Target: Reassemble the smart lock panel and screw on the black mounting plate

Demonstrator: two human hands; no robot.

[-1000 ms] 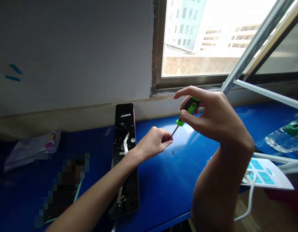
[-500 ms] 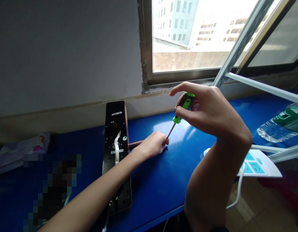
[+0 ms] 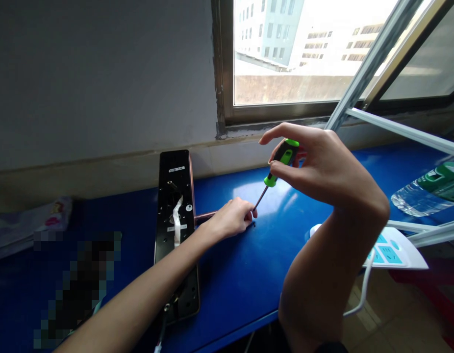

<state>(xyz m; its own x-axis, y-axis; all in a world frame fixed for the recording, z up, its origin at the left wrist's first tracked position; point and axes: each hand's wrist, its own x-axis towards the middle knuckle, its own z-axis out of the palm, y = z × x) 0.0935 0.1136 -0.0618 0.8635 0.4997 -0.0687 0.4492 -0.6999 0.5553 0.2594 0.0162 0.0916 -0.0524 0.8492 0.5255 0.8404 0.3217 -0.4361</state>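
My right hand [image 3: 315,166] grips the black-and-green handle of a screwdriver [image 3: 286,156], which slants down to the left. Its thin shaft ends at the fingertips of my left hand [image 3: 238,215]. Those fingers are pinched together low over the blue table, and whatever is between them is hidden. Right beside them lie some tiny dark pieces [image 3: 254,225], perhaps screws. Under my left forearm is a long black door lock panel [image 3: 175,196], with a white strip, labels and a wire on it. A copper-coloured lever [image 3: 205,215] sticks out from its side toward my left hand.
On the right stand a white power strip [image 3: 407,255] with a cable, a metal frame [image 3: 399,130] and a lying water bottle [image 3: 425,189]. A soft plastic pack [image 3: 32,225] and a blurred-out item [image 3: 83,284] are on the left. Wall and window close off the back.
The view has shifted slightly. Both hands and the screwdriver hold nearly the same pose, with the screwdriver tip still at my left fingertips.
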